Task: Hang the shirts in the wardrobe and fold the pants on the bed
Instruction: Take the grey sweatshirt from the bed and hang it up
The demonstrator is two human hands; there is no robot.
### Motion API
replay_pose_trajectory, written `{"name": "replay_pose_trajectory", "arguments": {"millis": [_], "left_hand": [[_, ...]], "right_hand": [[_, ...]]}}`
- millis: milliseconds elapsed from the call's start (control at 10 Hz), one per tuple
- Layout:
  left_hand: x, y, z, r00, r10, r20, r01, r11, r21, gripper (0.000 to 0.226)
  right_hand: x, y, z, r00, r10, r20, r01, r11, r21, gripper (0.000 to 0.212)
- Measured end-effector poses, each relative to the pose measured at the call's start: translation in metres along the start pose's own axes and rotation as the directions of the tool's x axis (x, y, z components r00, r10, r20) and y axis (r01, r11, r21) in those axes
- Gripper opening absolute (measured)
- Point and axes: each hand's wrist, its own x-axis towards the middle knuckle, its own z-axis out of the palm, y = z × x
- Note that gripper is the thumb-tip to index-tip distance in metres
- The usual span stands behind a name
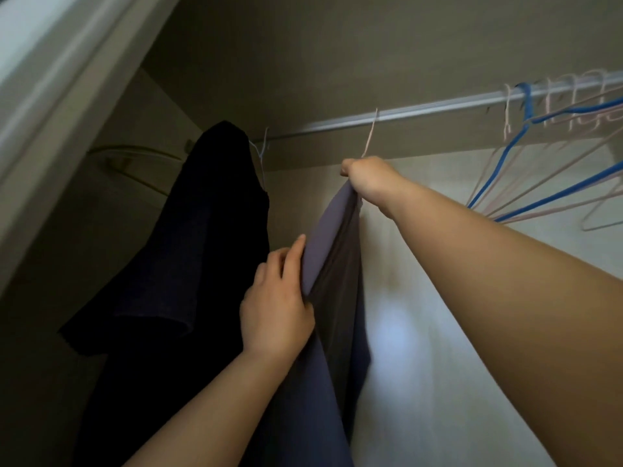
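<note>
Nearest, the left hand (276,298) pinches a fold along the edge of the grey-blue shirt (337,281), with its forefinger lying straight up the cloth. The shirt hangs down past this hand and out of view below. Above and beyond it, the right hand (367,178) is a closed fist gripping the top of the shirt. The pink hanger hook (370,136) rises out of this fist to the rail (438,107); I cannot tell whether the hook sits over the rail. Left of both hands, close beside the shirt, a dark shirt (202,247) already hangs on the rail. Farther along the rail, right of the right hand, is a bunch of empty hangers (573,106), pink and blue. The pale wardrobe wall (438,298) stands behind everything.
</note>
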Motion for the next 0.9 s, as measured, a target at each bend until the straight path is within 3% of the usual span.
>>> {"name": "replay_pose_trajectory", "arguments": {"millis": [200,300,400,500,600,700,900], "left_hand": [[-0.012,-0.001,-0.029,0.985,0.161,-0.069,-0.145,0.97,0.194,0.099],[-0.022,-0.009,-0.029,0.964,0.266,0.024,-0.256,0.891,0.376,0.088],[-0.029,-0.017,-0.029,0.936,0.325,0.138,-0.351,0.818,0.455,0.057],[-0.03,-0.023,-0.035,0.897,0.243,0.37,-0.417,0.746,0.52,0.056],[-0.025,-0.033,-0.032,0.807,0.199,0.556,-0.546,0.609,0.575,0.07],[-0.02,-0.044,-0.03,0.745,0.13,0.654,-0.598,0.564,0.569,0.075],[-0.015,-0.061,-0.031,0.721,0.011,0.693,-0.588,0.538,0.604,0.073]], "right_hand": [[0.003,-0.02,0.019,0.995,-0.039,0.09,0.037,0.999,0.023,0.039],[0.008,-0.029,0.032,0.99,-0.066,0.121,0.061,0.997,0.043,0.039],[0.012,-0.038,0.045,0.985,-0.089,0.148,0.085,0.996,0.037,0.04],[0.016,-0.049,0.059,0.98,-0.122,0.155,0.12,0.993,0.021,0.044],[0.019,-0.058,0.072,0.973,-0.136,0.187,0.133,0.991,0.028,0.047],[0.026,-0.065,0.088,0.959,-0.142,0.247,0.137,0.99,0.035,0.047],[0.039,-0.069,0.115,0.951,-0.158,0.267,0.15,0.987,0.05,0.046]]}}
